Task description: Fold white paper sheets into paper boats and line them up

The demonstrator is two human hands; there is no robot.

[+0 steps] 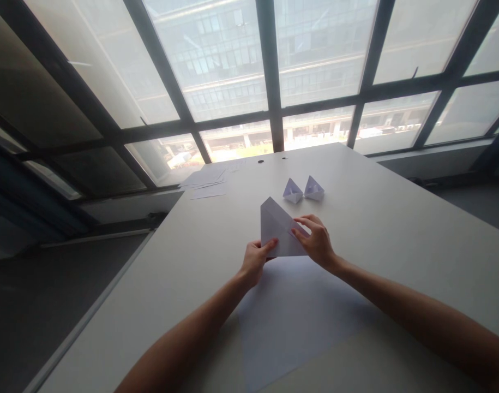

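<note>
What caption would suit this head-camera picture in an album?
Left hand and right hand pinch a folded white sheet over a pale table; two small folded paper figures sit beyond.

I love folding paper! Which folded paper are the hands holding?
The big folded triangle, gripped by the left hand and right hand. The two small folded shapes sit untouched beyond it on the table.
</note>
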